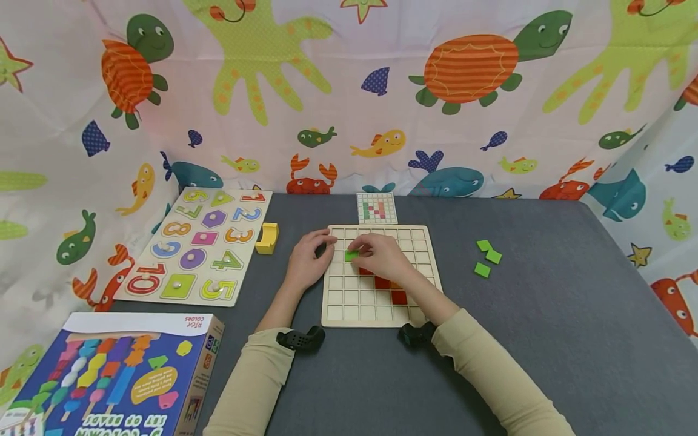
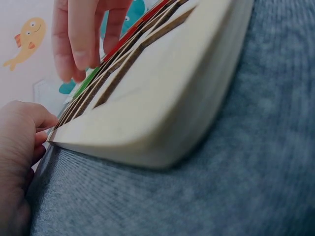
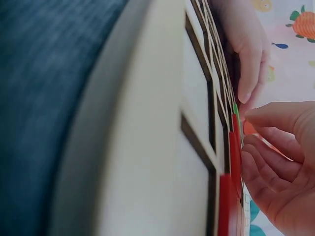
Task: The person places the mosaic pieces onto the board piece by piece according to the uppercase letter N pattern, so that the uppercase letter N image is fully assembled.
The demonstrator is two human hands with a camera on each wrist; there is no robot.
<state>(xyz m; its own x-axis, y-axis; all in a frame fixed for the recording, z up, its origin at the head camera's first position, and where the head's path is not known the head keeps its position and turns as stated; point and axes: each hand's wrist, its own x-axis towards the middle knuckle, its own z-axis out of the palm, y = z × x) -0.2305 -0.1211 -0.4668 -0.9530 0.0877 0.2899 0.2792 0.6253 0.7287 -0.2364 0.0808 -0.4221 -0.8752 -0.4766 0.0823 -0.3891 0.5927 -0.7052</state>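
A wooden grid board (image 1: 349,321) lies on the table, its square cells framed by thin strips. My left hand (image 1: 309,257) holds the board's left edge near the far corner, fingertips at the rim. Over the board's upper left part is my right hand (image 1: 382,257), its fingers bent loosely. Its fingertips are right at a green square tile (image 1: 351,256), which lies in a cell near the left edge. Red square tiles (image 1: 399,297) run diagonally down to the right from there, partly hidden beneath the right hand.
Behind the board stands a small pattern card (image 1: 377,209) with coloured squares. Three loose green tiles (image 1: 482,270) lie to the right. On the left are a number-and-shape puzzle board (image 1: 188,254), a yellow block (image 1: 267,238) and a blue box (image 1: 117,381). A sea-animal cloth (image 1: 349,109) hangs behind.
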